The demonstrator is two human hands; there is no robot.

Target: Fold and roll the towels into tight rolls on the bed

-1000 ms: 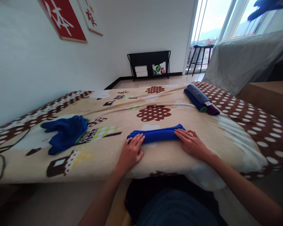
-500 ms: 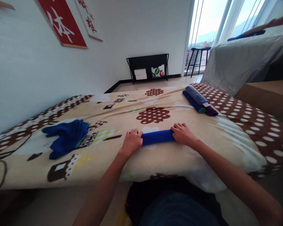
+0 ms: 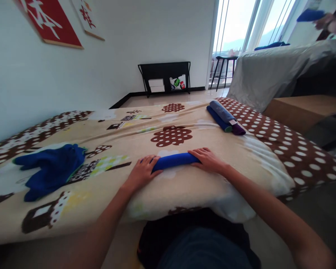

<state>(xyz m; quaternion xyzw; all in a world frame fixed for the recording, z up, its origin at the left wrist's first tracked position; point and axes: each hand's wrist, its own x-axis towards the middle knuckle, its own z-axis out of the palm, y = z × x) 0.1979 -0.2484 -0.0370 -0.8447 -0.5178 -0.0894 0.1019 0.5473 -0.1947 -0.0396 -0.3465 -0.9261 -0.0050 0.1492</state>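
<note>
A rolled blue cloth [image 3: 174, 161] lies crosswise on the patterned blanket [image 3: 182, 186], close to the near edge of the bed. My left hand [image 3: 144, 169] wraps around its left end, thumb on the near side and fingers over the top. Around the right end my right hand [image 3: 207, 160] is closed in the same way, fingers on top and thumb below. Off to the left a crumpled blue cloth [image 3: 54, 166] is spread loosely. Beyond my right hand several rolled cloths lie side by side: a grey-blue roll [image 3: 222, 111], a dark blue one [image 3: 217, 117] and a purple one [image 3: 238, 129].
At the far right another person's hand [image 3: 326, 22] holds up a blue cloth [image 3: 310, 15] over a plastic-covered surface [image 3: 249, 67]. A wooden box [image 3: 299, 108] stands beside the bed. A black rack [image 3: 165, 69] and a stool [image 3: 225, 59] are at the back.
My view has turned slightly right. Both hands have shifted from fingertips pressing on top to gripping the roll's ends, which now looks rounder. The other person's hand has risen with a blue cloth.
</note>
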